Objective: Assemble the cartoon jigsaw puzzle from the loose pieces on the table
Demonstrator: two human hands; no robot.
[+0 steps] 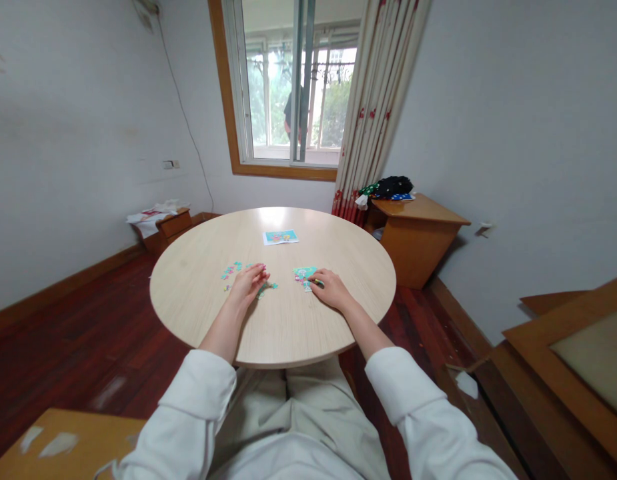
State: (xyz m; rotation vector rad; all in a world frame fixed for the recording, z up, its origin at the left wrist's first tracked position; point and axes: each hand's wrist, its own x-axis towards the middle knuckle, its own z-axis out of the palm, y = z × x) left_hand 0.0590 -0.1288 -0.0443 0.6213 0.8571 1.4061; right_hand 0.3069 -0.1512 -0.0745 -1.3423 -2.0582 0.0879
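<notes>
Hands: 2, one left hand (251, 283), one right hand (330, 289). White sleeves (198, 390): 2. Round table (278, 333): 1. Picture sheet (281, 237): 1. Partly joined puzzle (303, 273): 1. Puzzle piece (319, 283) between right fingers: 1. Loose pieces (237, 266): several; too small and partly hidden for an exact count. Window (299, 80): 1. Curtain (375, 93): 1. Person (290, 115) beyond glass: 1. Hanging cable (181, 110): 1. Cloth heap (392, 187): 1.

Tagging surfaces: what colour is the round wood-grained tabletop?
Pale beige tabletop, seen in the head view.
</notes>
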